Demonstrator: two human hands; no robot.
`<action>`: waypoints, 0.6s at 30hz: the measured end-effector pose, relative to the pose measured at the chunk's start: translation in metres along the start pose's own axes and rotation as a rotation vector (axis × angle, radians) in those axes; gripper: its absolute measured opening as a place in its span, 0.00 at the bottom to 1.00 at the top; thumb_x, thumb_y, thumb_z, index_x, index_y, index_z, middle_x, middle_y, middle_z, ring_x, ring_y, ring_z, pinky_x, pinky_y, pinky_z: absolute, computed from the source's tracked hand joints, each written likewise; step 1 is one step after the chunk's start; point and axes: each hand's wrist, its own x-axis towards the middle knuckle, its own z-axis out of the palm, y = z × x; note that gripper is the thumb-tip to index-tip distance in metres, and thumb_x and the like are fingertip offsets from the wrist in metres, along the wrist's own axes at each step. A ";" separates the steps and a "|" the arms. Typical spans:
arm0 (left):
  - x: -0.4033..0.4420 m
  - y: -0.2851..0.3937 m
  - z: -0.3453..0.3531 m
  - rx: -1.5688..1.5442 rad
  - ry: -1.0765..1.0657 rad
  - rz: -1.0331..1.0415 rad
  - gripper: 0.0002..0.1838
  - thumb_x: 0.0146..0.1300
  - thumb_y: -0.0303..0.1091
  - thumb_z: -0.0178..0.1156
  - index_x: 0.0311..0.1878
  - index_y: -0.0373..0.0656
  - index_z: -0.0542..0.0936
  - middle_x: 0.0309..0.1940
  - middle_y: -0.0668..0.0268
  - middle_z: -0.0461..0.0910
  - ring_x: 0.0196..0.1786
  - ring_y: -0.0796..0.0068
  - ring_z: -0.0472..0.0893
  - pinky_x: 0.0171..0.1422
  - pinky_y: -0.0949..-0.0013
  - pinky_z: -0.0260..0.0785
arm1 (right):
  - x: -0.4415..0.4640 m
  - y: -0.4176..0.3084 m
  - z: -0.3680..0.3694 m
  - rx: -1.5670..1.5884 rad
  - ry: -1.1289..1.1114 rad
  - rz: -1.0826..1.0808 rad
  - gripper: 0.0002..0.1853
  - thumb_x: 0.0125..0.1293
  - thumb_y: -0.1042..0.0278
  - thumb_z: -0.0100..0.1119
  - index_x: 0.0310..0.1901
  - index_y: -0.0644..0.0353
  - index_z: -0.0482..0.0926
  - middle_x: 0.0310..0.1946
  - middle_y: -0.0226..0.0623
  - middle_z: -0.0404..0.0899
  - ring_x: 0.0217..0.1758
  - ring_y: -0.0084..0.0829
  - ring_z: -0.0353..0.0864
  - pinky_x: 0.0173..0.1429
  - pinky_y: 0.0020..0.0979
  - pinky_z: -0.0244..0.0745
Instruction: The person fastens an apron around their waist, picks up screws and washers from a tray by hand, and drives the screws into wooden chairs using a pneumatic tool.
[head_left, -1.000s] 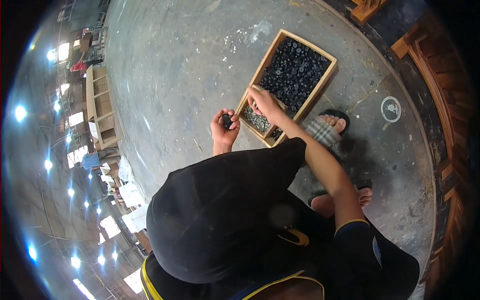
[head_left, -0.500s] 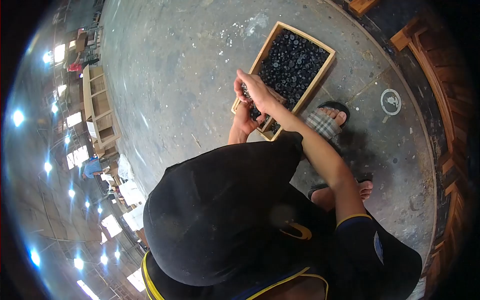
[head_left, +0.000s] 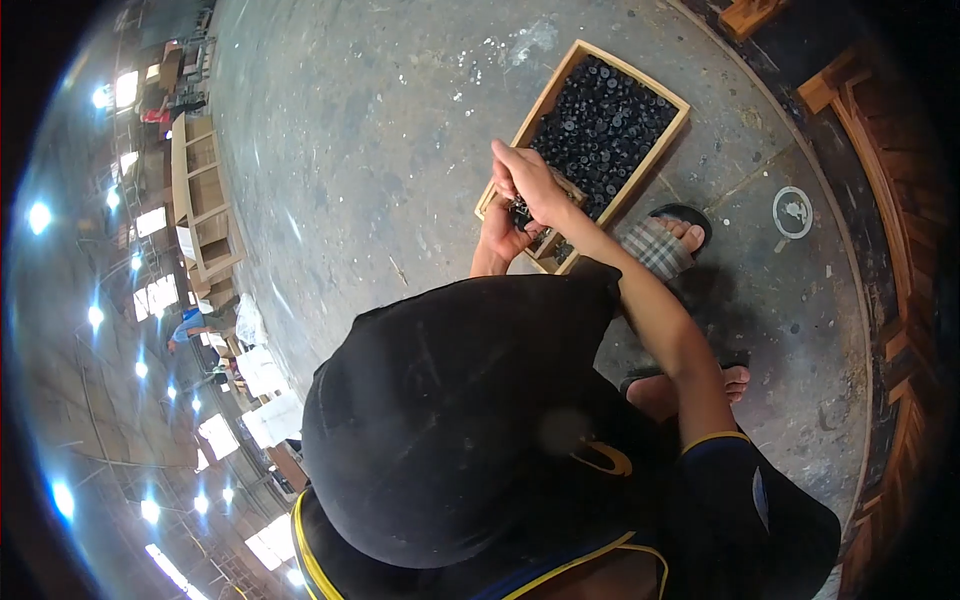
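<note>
A wooden box (head_left: pixel 632 200) on the concrete floor holds many small black round parts (head_left: pixel 610 128) in its large compartment. Small metal pieces lie in a lesser compartment at its near end, now mostly hidden by the hands. My left hand (head_left: pixel 503 232) is over that near end, its fingers curled round a black part. Close above and against it is my right hand (head_left: pixel 532 182), fingers bent in, with anything in them hidden.
Sandalled feet (head_left: pixel 690 235) are right of the box. A round white mark (head_left: pixel 792 213) is on the floor. Stacked wooden pieces (head_left: pixel 870 170) line the right edge. A wooden shelf unit (head_left: pixel 205 190) and people stand far off at the left.
My left hand, earlier left of the box with a black part, has moved right over its near end. My right hand has come up out of the small compartment to meet it.
</note>
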 end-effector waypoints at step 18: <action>-0.005 0.001 0.016 -0.040 0.055 0.023 0.15 0.69 0.44 0.46 0.48 0.44 0.73 0.37 0.65 0.75 0.30 0.72 0.74 0.24 0.76 0.63 | -0.009 -0.014 -0.010 0.315 0.124 0.091 0.23 0.73 0.51 0.47 0.20 0.52 0.62 0.15 0.21 0.57 0.18 0.16 0.53 0.24 0.21 0.51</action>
